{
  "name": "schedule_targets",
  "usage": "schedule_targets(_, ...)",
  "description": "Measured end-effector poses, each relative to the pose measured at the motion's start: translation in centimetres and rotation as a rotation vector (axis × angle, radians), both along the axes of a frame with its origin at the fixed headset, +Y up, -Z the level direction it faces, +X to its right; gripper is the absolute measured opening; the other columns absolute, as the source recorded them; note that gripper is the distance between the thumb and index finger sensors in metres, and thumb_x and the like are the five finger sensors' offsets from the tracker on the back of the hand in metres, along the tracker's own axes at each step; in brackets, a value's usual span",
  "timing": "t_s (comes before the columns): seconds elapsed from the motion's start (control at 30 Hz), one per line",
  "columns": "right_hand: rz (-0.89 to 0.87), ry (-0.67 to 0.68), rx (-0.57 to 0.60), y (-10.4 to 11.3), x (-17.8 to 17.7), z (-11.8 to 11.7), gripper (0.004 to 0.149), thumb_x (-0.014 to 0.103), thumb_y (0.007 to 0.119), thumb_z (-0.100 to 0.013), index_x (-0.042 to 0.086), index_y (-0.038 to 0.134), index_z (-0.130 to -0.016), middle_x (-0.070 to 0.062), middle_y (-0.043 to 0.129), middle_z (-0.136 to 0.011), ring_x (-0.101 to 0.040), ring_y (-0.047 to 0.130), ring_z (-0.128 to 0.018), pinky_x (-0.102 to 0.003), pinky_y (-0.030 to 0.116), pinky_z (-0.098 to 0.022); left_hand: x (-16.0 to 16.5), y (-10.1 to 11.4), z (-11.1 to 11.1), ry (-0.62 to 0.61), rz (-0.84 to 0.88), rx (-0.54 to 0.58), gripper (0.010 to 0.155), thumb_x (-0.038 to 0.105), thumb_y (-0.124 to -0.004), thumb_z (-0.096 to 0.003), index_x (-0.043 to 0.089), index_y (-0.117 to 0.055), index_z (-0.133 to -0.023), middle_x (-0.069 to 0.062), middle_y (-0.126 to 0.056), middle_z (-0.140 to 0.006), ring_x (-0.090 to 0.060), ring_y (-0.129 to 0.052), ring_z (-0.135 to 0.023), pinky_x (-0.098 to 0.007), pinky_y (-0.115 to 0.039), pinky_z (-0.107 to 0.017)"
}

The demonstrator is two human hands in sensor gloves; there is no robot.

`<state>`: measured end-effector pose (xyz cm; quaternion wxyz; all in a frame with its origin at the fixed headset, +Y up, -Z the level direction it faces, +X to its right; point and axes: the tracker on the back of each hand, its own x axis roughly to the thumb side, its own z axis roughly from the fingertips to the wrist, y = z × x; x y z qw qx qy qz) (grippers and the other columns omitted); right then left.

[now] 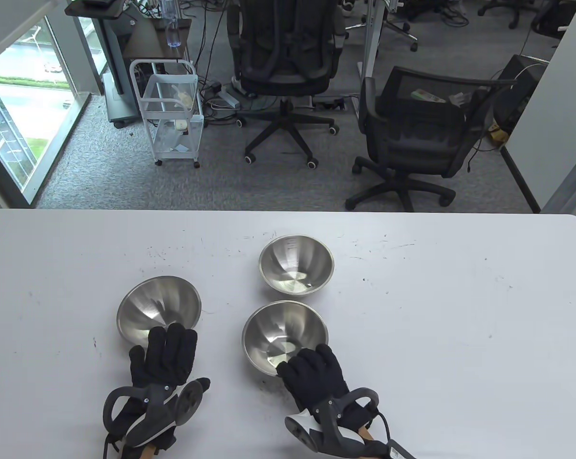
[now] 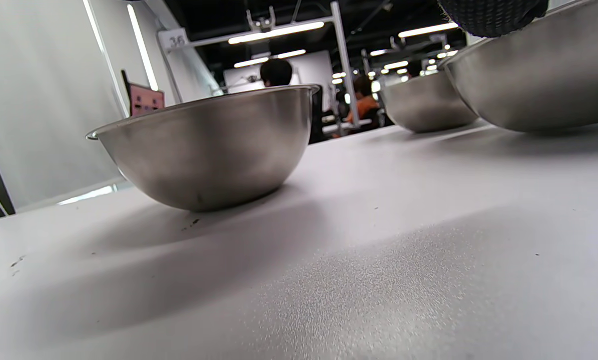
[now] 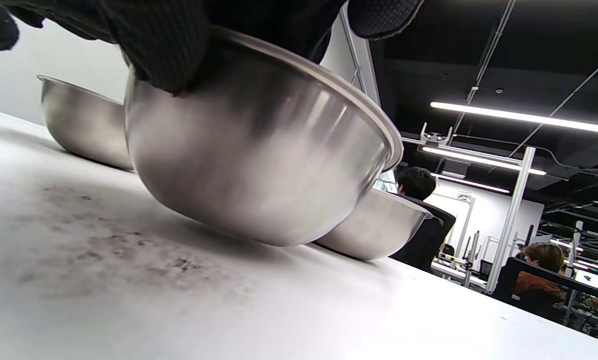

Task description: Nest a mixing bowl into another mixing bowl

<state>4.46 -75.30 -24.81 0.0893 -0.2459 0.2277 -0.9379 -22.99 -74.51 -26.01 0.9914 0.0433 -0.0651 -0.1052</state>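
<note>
Three steel mixing bowls stand on the white table (image 1: pixel 460 311). My left hand (image 1: pixel 157 342) lies with its fingers spread over the near rim of the left bowl (image 1: pixel 158 301); in the left wrist view one fingertip (image 2: pixel 494 15) shows above a bowl (image 2: pixel 544 80). My right hand (image 1: pixel 303 359) grips the near rim of the middle bowl (image 1: pixel 283 330). In the right wrist view its thumb (image 3: pixel 163 50) presses the outer wall of that bowl (image 3: pixel 258 165), which is tilted with its base touching the table. The far bowl (image 1: pixel 296 265) stands upright and untouched.
Two other bowls (image 2: pixel 203 150) (image 2: pixel 426 105) show in the left wrist view. The table's far edge (image 1: pixel 288 213) runs behind the bowls. Office chairs (image 1: pixel 412 129) and a white cart (image 1: pixel 170 114) stand on the floor beyond it.
</note>
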Motion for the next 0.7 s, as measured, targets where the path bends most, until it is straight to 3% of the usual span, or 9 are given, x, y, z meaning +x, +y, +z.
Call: schedule_targets(0.7,0.034,0.002,0.001,-0.42,-0.18,0.09,0.033,0.038,0.087,-0.047,0.044,0.085,-0.079,0.014,0.101,-0.078,-0.017,0.097,-0.081,-0.054,0.066,-0.070,-0.05,0.12,-0.04,0.005,0.005,-0.009,0.098,0.067,-0.062,-0.0491,0.019,-0.014,-0.119,-0.013,-0.024,-0.129,-0.047,-0.032,-0.117,-0.073,-0.045,-0.078)
